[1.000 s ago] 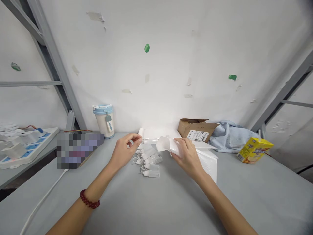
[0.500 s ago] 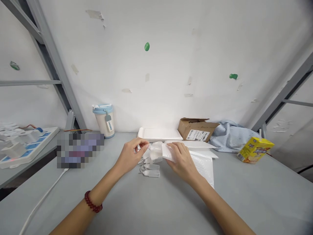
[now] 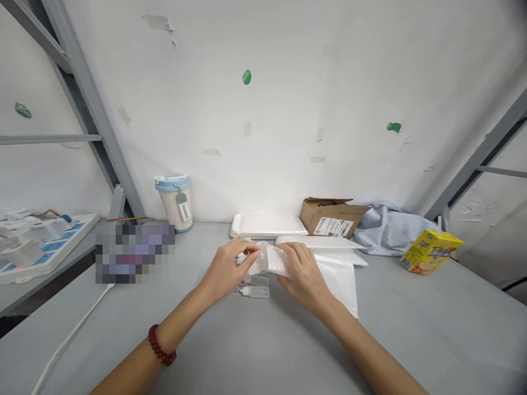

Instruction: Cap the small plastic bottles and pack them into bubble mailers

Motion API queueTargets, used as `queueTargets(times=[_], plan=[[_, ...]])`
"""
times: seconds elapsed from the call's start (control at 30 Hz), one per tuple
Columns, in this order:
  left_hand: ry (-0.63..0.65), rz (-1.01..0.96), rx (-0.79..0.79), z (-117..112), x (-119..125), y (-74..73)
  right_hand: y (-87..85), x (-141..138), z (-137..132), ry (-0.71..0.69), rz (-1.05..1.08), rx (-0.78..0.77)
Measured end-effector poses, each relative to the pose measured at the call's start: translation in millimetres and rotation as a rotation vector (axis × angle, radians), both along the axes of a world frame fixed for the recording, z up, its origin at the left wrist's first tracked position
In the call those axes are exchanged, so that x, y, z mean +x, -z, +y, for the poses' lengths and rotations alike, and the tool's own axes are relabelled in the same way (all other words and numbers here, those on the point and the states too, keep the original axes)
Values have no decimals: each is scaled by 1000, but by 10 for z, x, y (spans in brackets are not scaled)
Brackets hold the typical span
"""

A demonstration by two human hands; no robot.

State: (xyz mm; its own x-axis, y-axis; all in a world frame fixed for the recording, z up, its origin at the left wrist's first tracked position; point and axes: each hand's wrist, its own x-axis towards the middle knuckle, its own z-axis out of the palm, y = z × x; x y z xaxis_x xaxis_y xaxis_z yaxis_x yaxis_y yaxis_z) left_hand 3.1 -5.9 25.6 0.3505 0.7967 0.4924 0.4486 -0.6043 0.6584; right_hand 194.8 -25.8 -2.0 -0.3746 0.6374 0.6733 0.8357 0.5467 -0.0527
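Observation:
My right hand (image 3: 302,274) is closed round a white bubble mailer (image 3: 338,282), whose body stretches out to the right beneath the wrist. The mailer's left end and a thin translucent piece there (image 3: 259,260) face my left hand. Thumb and forefinger of my left hand (image 3: 230,269) are pinched together at that translucent piece; what lies between them is too small to make out. Just below the hands, small clear plastic bottles (image 3: 255,292) lie on the grey table, partly covered by my left hand.
More white mailers (image 3: 329,242) lie behind my right hand, with a flat white case (image 3: 272,225) at the wall. Along the back stand a cup (image 3: 175,203), a cardboard box (image 3: 331,216), blue cloth (image 3: 389,227) and a yellow carton (image 3: 430,252). A power strip (image 3: 82,233) is at left.
My left hand has shifted slightly right, closer to my right hand. The mailer's left end has moved a little to the left and its lower right corner shifted slightly.

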Motion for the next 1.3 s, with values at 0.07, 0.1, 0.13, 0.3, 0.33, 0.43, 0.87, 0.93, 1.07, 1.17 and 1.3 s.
queueTargets(times=[0.07,0.1,0.13,0.3,0.33,0.43,0.87,0.93,1.07,1.17,1.3], plan=[[-1,5,9,-7,5,5,0,-5,-4,-6,4,12],[-1,11,9,-11,8,9,0,-7,-6,-8,6,14],[2,18,9,-15,12,13,-1,-9,-10,-10,8,14],[21,72,41,-37,36,36,-15,-21,-30,-31,16,-6],[22,90,45,-41,39,40,-18,-25,-35,-37,19,-7],[38,138,56,-54,46,51,-27,-35,-49,-55,26,-2],[174,266,7,-98,62,71,-42,-53,-83,-117,40,42],[177,282,4,-88,54,87,-40,-58,-87,-127,33,34],[178,281,6,-87,51,73,-33,-56,-80,-125,31,26],[180,265,22,-112,54,25,-36,-38,-65,-109,30,26],[136,188,14,-131,46,-16,-46,19,-29,-70,37,41]])
